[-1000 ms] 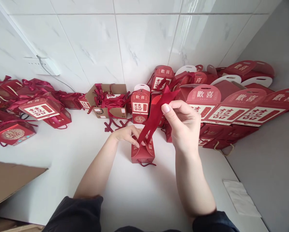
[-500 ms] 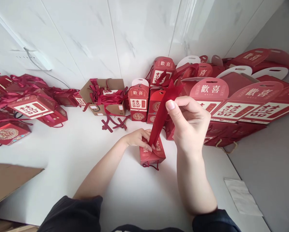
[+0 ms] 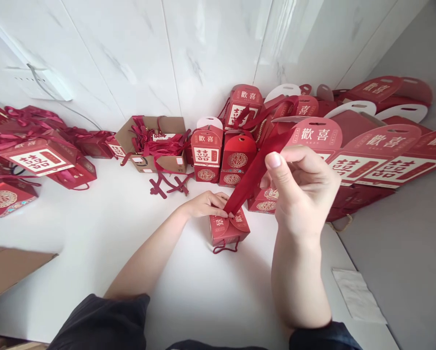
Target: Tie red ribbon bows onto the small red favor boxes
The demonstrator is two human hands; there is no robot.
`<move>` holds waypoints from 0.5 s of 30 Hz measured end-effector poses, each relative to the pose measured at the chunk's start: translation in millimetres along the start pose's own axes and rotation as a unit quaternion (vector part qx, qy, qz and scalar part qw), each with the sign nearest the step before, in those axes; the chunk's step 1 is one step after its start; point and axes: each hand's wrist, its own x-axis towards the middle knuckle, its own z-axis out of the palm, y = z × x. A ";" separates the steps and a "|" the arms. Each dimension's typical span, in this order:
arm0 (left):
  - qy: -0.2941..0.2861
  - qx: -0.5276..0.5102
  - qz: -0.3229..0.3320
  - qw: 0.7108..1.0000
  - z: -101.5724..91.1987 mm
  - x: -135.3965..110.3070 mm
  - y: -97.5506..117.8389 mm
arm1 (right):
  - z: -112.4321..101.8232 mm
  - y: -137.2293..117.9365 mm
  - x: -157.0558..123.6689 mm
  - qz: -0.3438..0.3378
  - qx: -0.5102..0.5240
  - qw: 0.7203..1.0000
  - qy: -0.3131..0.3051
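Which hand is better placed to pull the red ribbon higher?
Probably the right hand: it pinches the red ribbon above the small red box, while the left hand is down at the box's top.

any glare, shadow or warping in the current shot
Head view: pale glare streaks on the wall; same view: soft shadow on the table beside the box; again head view: boxes at far right look stretched, likely lens distortion.

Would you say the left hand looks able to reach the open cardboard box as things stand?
Probably yes: the left hand would first have to leave the small box and the ribbon, but only some red strips seem to lie in front of the cardboard box.
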 end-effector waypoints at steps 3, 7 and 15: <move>-0.004 -0.003 0.013 1.000 2.7 0.7 1.6 | -0.6 -0.3 -1.1 0.006 0.017 1.000 -0.012; -0.001 -0.013 0.008 1.000 6.2 1.5 6.4 | 1.7 -1.6 -3.9 0.006 0.022 1.000 -0.014; -0.007 -0.010 -0.016 1.000 6.9 2.5 8.7 | 1.4 -0.6 -3.9 0.024 -0.006 0.999 -0.030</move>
